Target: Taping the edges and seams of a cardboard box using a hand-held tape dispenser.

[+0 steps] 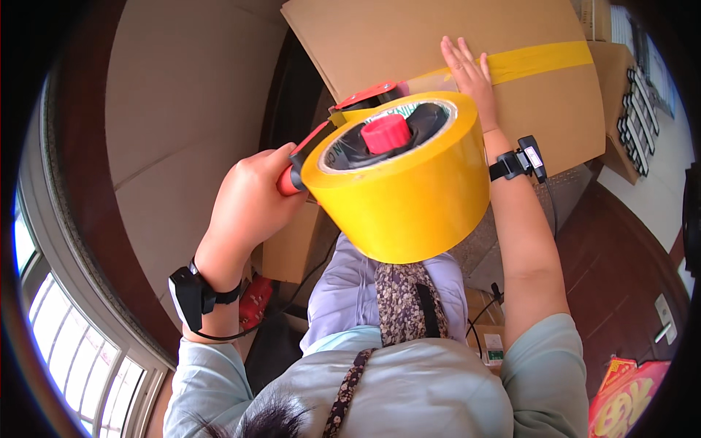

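A large cardboard box lies ahead of me, with a strip of yellow tape stuck across its top. My left hand is closed around the red handle of a tape dispenser. That dispenser carries a big roll of yellow packing tape on a black hub with a red knob, close in front of me. Its red-and-black head points at the box's near left edge. Palm down, my right hand rests on the box over the tape strip, fingers outstretched. The roll hides part of the box's near side.
Another carton with black slatted pieces on it stands at the right. Below my left hand is a smaller carton. A brown door is at right, a barred window at lower left, and a red package at lower right.
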Tool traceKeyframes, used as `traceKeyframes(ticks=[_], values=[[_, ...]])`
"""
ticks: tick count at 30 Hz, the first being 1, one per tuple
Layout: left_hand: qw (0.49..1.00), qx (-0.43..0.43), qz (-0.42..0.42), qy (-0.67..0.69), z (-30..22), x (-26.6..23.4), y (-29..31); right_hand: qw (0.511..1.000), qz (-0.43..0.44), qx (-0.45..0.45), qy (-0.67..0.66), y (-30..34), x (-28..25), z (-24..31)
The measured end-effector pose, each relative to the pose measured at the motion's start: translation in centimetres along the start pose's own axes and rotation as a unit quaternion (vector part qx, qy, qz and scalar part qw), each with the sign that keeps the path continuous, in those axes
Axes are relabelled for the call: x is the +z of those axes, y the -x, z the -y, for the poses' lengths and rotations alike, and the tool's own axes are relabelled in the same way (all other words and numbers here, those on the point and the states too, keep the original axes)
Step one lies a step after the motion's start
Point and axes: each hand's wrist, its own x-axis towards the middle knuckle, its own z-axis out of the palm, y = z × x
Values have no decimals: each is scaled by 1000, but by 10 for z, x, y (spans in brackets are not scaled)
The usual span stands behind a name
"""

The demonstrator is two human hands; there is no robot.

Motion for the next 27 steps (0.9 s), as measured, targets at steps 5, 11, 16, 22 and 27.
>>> traceKeyframes(ticks=[5, 11, 16, 22, 27], values=[[995, -13, -4, -100, -21, -8, 4, 997, -72, 4, -11, 1, -10, 5], [995, -48, 11, -81, -35, -18, 5, 957, -249, 139, -46, 11, -19, -18], [992, -51, -10, -113, -41, -23, 5, 965, -205, 160, 21, 19, -22, -28], [994, -23, 2, -106, -54, -34, 12, 958, -216, 189, -20, 20, -17, -35], [990, -37, 1, -135, -44, -24, 4, 957, -202, 207, -29, 21, -19, -34]])
